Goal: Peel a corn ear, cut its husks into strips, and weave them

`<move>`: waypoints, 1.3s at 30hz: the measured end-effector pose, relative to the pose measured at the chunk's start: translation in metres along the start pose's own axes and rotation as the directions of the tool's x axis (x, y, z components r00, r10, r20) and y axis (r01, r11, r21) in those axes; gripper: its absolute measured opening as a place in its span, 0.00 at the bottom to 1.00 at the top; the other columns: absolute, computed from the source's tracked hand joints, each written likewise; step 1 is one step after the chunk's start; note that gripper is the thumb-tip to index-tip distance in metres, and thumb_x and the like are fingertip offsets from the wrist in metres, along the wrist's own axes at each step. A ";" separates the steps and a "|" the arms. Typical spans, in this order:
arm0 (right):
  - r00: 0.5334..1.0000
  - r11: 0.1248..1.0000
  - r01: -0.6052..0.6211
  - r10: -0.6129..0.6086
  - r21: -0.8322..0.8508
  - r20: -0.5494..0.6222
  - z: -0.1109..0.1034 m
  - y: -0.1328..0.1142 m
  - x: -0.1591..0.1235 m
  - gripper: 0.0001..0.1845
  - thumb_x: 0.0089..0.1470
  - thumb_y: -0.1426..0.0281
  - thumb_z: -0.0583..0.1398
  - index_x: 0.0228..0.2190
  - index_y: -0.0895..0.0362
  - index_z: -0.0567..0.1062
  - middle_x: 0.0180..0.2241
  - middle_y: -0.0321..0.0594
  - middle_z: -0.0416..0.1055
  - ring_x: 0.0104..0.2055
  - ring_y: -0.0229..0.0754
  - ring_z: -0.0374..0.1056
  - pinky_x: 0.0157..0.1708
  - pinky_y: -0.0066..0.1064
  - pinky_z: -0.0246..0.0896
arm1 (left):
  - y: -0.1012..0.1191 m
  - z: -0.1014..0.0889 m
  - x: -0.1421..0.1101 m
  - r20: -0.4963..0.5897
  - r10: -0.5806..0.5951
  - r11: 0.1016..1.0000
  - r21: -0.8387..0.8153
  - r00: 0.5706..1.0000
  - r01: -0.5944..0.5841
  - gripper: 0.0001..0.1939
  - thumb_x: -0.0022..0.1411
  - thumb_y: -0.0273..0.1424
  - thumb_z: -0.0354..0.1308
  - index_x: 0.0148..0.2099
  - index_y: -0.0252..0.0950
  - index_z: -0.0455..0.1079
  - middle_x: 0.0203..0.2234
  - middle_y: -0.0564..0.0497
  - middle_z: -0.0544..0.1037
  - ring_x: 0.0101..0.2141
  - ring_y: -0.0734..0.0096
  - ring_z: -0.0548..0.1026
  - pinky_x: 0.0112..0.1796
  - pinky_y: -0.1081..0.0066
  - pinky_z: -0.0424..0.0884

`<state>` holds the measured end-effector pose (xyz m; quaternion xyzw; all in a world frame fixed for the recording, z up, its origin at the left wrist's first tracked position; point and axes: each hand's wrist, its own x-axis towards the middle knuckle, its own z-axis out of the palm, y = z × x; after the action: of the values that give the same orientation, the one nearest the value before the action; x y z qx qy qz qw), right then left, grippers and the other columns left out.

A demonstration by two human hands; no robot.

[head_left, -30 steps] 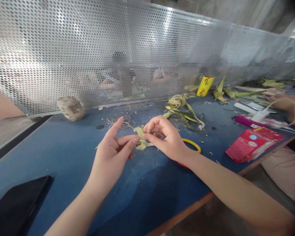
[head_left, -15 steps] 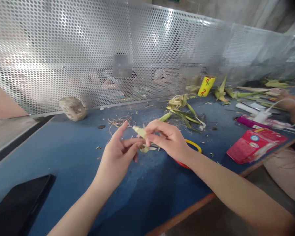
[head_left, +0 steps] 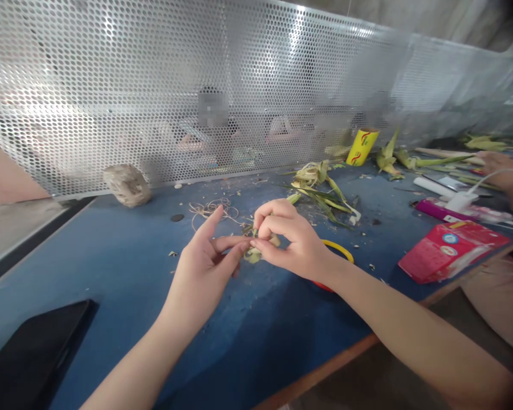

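My left hand [head_left: 214,256] has its thumb and forefinger pinched together, with another finger pointing up. The fingertips of my right hand [head_left: 288,236] are pinched and meet the left ones over the table. What lies between the fingertips is too small to make out. Pale yellow-green pieces that look like corn husk [head_left: 253,255] show just below and behind the fingers; whether they are held or lie on the table I cannot tell. Behind the hands is a tangle of thin brown string [head_left: 211,212]. Scissors with a yellow and red handle [head_left: 340,249] lie partly under my right wrist.
A blue table [head_left: 128,256] carries a black phone [head_left: 38,353], a stone-like lump [head_left: 127,185], a heap of husks [head_left: 320,188], a yellow can-shaped container [head_left: 362,147] and a red packet [head_left: 448,250]. Perforated metal panel [head_left: 154,85] stands behind. Another person's hand [head_left: 504,171] is at right.
My right hand has turned and its fingertips have come down to the left ones. The pale husk piece that stuck out from its fingers no longer shows there. My left hand has barely moved.
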<state>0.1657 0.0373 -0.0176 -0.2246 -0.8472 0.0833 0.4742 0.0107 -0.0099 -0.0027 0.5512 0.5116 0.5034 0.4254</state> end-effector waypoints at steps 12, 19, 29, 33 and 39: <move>0.992 0.938 0.124 -0.113 -0.324 0.052 0.006 -0.004 -0.005 0.09 0.59 0.68 0.50 0.39 0.58 0.66 0.44 0.45 0.67 0.47 0.43 0.59 0.46 0.38 0.50 | -0.005 0.000 -0.002 0.011 0.052 0.999 0.013 0.999 -0.052 0.42 0.52 0.30 0.58 0.64 0.34 0.42 0.25 0.55 0.79 0.28 0.73 0.75 0.31 0.74 0.71; 0.959 0.750 0.268 -0.268 -0.605 0.092 0.012 -0.003 -0.009 0.14 0.58 0.71 0.50 0.46 0.57 0.67 0.49 0.43 0.66 0.49 0.44 0.56 0.48 0.39 0.47 | -0.008 0.001 -0.002 0.027 0.065 0.995 -0.075 0.998 -0.063 0.42 0.51 0.26 0.58 0.64 0.33 0.41 0.21 0.58 0.76 0.26 0.78 0.74 0.33 0.75 0.70; 0.990 0.991 0.054 -0.037 -0.126 0.137 -0.001 -0.014 -0.006 0.24 0.60 0.64 0.42 0.56 0.56 0.56 0.56 0.45 0.57 0.56 0.45 0.53 0.54 0.44 0.46 | 0.001 0.000 -0.001 -0.039 0.018 0.999 -0.032 0.999 -0.019 0.44 0.50 0.29 0.60 0.64 0.33 0.40 0.23 0.55 0.77 0.27 0.72 0.75 0.28 0.74 0.69; 0.966 0.974 -0.196 0.173 0.110 0.190 -0.004 -0.010 -0.004 0.23 0.60 0.65 0.47 0.55 0.56 0.57 0.55 0.44 0.60 0.56 0.41 0.56 0.54 0.39 0.51 | 0.003 -0.003 0.000 -0.035 0.023 0.999 0.048 0.999 -0.021 0.44 0.53 0.31 0.59 0.65 0.34 0.38 0.29 0.51 0.80 0.32 0.69 0.76 0.32 0.72 0.71; 0.908 0.918 -0.339 0.263 0.204 0.326 -0.003 -0.007 -0.004 0.20 0.59 0.68 0.49 0.52 0.55 0.63 0.52 0.41 0.65 0.54 0.40 0.61 0.51 0.35 0.57 | 0.001 -0.004 0.001 -0.044 0.035 0.989 0.146 0.998 -0.028 0.45 0.54 0.34 0.59 0.65 0.35 0.37 0.31 0.52 0.80 0.35 0.68 0.77 0.37 0.70 0.71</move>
<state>0.1678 0.0290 -0.0169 -0.2757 -0.8447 0.2967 0.3500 0.0066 -0.0093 -0.0014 0.5767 0.5479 0.4843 0.3642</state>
